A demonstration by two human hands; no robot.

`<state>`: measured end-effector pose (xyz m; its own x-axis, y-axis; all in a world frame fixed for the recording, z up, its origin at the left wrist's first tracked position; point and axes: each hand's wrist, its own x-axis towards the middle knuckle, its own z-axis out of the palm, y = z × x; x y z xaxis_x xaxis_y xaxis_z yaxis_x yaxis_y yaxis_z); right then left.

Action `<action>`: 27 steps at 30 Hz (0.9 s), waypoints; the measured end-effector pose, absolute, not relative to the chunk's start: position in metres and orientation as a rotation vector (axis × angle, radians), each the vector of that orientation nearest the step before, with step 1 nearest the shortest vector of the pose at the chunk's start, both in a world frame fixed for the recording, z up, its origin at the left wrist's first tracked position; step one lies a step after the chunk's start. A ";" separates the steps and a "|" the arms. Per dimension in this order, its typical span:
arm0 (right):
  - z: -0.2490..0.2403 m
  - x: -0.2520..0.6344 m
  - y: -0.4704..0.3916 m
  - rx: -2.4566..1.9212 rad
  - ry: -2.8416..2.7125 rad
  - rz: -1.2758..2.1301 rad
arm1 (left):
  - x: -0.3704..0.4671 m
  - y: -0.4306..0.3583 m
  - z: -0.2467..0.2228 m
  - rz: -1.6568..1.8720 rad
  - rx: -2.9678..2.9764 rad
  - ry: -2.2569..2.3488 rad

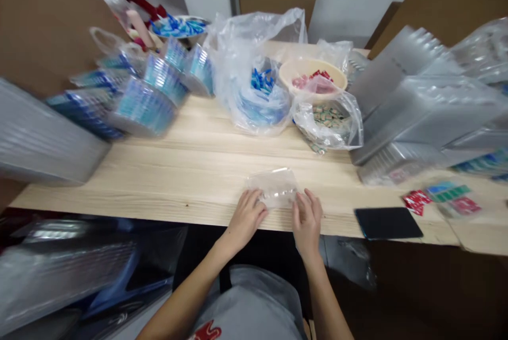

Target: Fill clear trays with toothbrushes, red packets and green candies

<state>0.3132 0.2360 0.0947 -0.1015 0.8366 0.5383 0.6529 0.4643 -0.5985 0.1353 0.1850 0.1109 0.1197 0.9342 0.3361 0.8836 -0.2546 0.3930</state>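
Observation:
A clear plastic blister tray (275, 185) lies on the wooden table near its front edge, directly in front of me. My left hand (246, 217) has its fingers curled on the tray's lower left corner. At the right edge of the same tray, my right hand (307, 221) grips with thumb and fingers bent around the side. Motion blur hides whether anything small sits in the tray's hollows.
Behind the tray stand a plastic bag of blue pieces (262, 109), a cream bowl (288, 78) with red and pink packets, and a bag of beige pieces (327, 117). Stacked clear trays (413, 101) rise on the right, near a black phone (389, 223). Filled packs (143, 107) stand left.

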 end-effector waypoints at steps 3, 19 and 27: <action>0.086 0.309 0.243 -1.204 -1.835 0.173 | 0.131 0.186 0.109 0.796 2.241 1.868; 0.115 0.284 0.222 -0.927 -1.293 1.622 | 0.120 0.156 0.158 0.974 2.015 1.637; 0.157 0.272 0.203 -0.750 -1.277 1.978 | 0.113 0.142 0.168 1.058 2.225 1.775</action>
